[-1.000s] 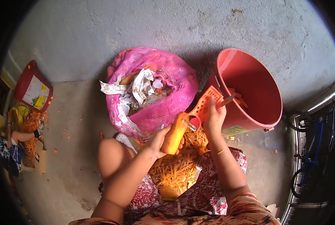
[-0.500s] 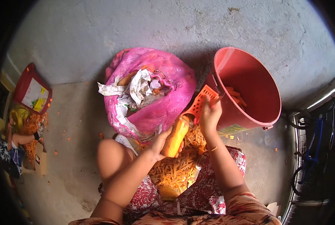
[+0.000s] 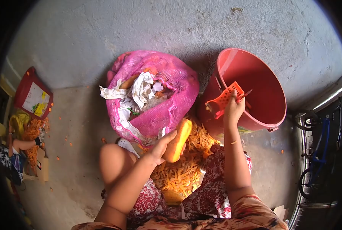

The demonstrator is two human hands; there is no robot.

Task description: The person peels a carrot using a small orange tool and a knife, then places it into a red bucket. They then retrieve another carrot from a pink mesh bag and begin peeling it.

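My left hand [image 3: 162, 148] is closed around a thick yellow-orange carrot [image 3: 181, 137], which tilts up and away over the peelings. Shut on an orange-red peeler [image 3: 220, 100] with a perforated grip, my right hand [image 3: 234, 111] is raised by the near rim of the red bucket [image 3: 224, 63]. A small pointed blade [image 3: 248, 93] sticks out past the right fingers; how it is held is partly hidden. Orange peelings [image 3: 182, 174] lie heaped between my legs, below the carrot. Some orange pieces inside the bucket are mostly hidden behind my right hand.
A pink mesh sack [image 3: 161, 69] with paper and plastic scraps stands against the grey wall [image 3: 140, 27]. At far left are another person's leg [image 3: 24, 144], more peelings [image 3: 33, 128] and a red tub [image 3: 33, 92]. A blue bicycle [image 3: 323, 143] is at right.
My right hand has moved the peeler off the carrot, up and right to the bucket, and the blade now shows. My left hand still holds the carrot, now more upright.
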